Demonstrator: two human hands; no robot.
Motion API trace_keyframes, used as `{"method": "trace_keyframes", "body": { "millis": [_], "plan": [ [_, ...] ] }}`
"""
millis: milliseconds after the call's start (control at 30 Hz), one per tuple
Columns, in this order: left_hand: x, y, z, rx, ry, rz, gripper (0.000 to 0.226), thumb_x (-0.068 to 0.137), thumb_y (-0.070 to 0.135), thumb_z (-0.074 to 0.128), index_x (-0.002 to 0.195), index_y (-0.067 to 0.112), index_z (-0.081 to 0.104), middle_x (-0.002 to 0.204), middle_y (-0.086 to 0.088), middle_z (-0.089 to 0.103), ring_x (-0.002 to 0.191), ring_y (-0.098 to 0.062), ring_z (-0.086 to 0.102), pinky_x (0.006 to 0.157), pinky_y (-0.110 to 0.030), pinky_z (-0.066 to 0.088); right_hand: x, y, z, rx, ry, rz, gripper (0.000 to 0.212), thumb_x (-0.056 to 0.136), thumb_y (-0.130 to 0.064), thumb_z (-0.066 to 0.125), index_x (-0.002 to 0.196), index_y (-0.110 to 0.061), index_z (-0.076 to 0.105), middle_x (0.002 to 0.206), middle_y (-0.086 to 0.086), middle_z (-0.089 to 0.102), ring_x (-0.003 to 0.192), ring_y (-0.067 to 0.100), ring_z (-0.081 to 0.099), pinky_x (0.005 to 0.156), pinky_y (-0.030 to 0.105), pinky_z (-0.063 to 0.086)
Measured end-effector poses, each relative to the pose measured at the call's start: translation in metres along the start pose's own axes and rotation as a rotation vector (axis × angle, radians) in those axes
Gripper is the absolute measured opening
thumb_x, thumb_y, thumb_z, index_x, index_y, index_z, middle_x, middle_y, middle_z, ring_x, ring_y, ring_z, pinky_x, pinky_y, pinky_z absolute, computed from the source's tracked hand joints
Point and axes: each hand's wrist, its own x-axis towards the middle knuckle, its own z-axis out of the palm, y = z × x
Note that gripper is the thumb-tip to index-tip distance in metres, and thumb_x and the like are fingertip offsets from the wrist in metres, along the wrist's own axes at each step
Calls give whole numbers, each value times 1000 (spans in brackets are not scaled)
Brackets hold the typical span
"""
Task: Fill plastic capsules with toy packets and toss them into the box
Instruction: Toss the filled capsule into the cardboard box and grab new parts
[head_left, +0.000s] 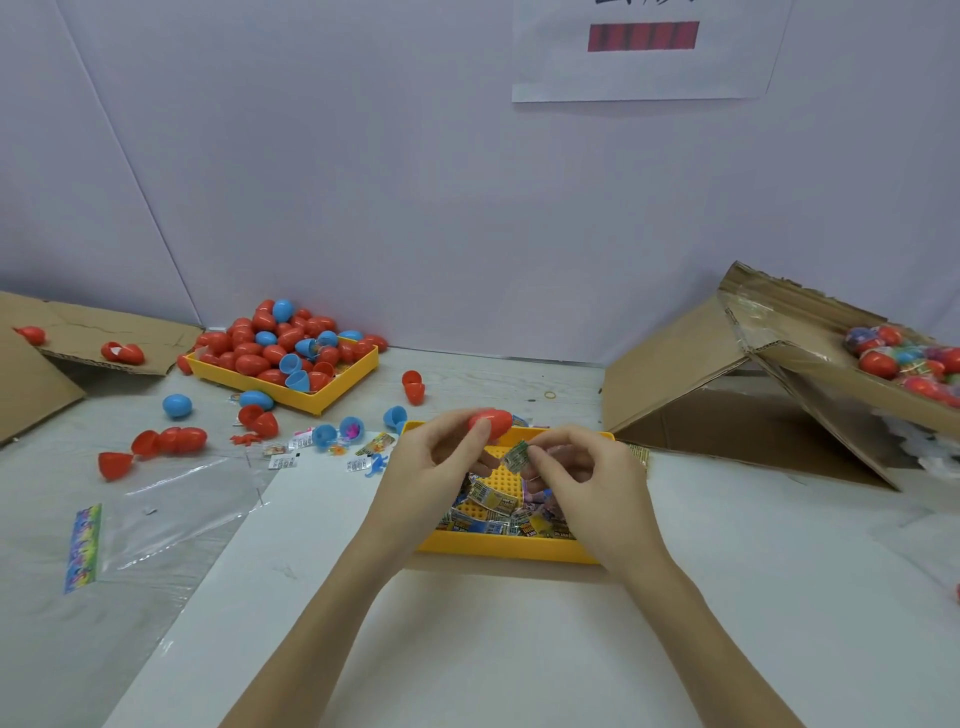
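Observation:
My left hand (434, 457) grips a red plastic capsule (493, 420) above the near yellow tray (498, 545). Just right of it, my right hand (576, 470) pinches a small green toy packet (517, 456) between thumb and fingers, close below the capsule. Several more printed packets (493, 501) lie in that tray under both hands. A cardboard box (831, 358) at the far right holds several filled capsules (909, 358).
A second yellow tray (332, 387) heaped with red and blue capsules sits at the back left. Loose capsule halves (171, 441) and small packets (283, 457) are scattered left of my hands. Flat cardboard (78, 338) and a clear plastic bag (171, 514) lie at the left.

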Motion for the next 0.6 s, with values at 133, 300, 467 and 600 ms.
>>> {"method": "trace_keyframes", "body": {
  "millis": [133,300,467,600],
  "plan": [
    [-2,2,0,-9,-32,57,31,102,14,59,129,27,66,97,1,76,89,-14,75,77,-18,57,3,0,-4,93,-1,-4,9,99,-11,66,98,-18,72,78,0,78,73,14,77,66,26,62],
    [-3,4,0,3,-24,56,24,104,34,50,111,24,71,71,-7,66,63,-18,64,59,-24,55,4,1,-3,106,6,4,10,101,-14,64,99,-21,71,81,-5,80,80,12,77,77,35,63],
    [-4,1,3,74,6,106,28,100,42,51,108,25,71,74,-3,71,61,-20,69,54,-26,56,4,0,-4,104,14,5,11,102,-15,63,101,-22,72,82,-4,79,83,14,77,80,43,64],
    [-3,-2,5,83,38,130,23,102,28,53,118,20,67,95,6,75,81,-18,75,68,-26,61,4,-2,-5,157,6,25,13,96,-9,70,99,-21,76,84,-2,79,82,15,77,75,35,65]
  ]
}}
